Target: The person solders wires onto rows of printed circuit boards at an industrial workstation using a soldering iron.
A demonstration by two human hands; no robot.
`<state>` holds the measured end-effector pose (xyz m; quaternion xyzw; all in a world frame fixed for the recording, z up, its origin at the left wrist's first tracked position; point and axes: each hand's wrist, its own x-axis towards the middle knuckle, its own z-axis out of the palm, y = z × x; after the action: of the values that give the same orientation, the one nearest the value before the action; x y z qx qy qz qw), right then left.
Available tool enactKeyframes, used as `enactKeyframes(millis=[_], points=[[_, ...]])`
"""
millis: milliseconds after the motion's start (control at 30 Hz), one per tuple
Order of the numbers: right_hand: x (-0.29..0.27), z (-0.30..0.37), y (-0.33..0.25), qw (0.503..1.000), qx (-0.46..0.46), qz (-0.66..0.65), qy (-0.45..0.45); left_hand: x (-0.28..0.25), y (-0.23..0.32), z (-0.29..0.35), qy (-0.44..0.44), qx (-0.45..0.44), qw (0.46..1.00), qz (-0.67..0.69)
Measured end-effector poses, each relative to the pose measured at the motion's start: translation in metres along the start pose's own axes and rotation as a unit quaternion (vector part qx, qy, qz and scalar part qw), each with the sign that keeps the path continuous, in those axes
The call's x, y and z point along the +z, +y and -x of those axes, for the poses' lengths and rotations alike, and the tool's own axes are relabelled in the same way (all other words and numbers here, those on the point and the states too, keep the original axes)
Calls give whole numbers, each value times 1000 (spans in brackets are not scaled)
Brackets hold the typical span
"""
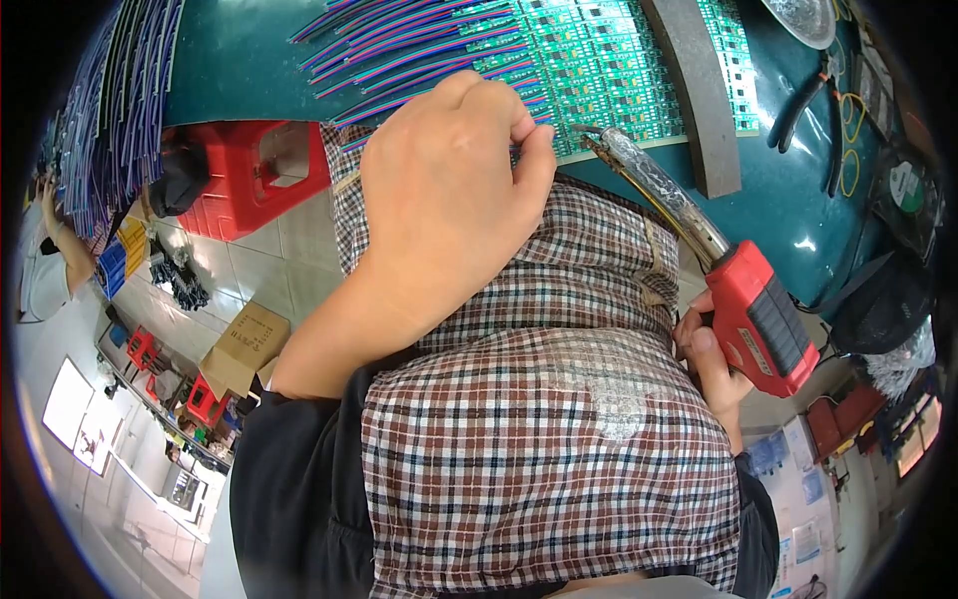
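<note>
My left hand (449, 170) is closed over the near edge of a green circuit board panel (609, 60), fingertips curled down beside the colored wires (399, 62). Whatever its fingers grip is hidden behind the hand. In my right hand (711, 354) is a soldering gun (766, 324) with a red and black handle and a long metal barrel. Its tip points up and left, just above the panel's near edge, a little right of my left thumb. Several rows of wires stick out leftward from the panel. A dark grey bar (697, 100) lies across the panel's right part.
Pliers (801, 112) and a metal dish (806, 18) lie on the green table (249, 70) at the right. A thick wire bundle (125, 100) hangs at the far left. Below are a red stool (225, 195) and a cardboard box (244, 344). Another person's arm (72, 250) shows at left.
</note>
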<state>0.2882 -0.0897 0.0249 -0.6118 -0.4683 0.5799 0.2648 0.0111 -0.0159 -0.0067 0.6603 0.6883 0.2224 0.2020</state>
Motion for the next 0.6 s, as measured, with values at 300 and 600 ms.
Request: enactKeyframes(millis=[300,600], points=[[5,-1,-4,998,36,-34,44,-17,-18,-33,84,139,983,-80],[-2,1,6,1000,-5,-14,12,-48,-39,-113,99,-30,993,-62]])
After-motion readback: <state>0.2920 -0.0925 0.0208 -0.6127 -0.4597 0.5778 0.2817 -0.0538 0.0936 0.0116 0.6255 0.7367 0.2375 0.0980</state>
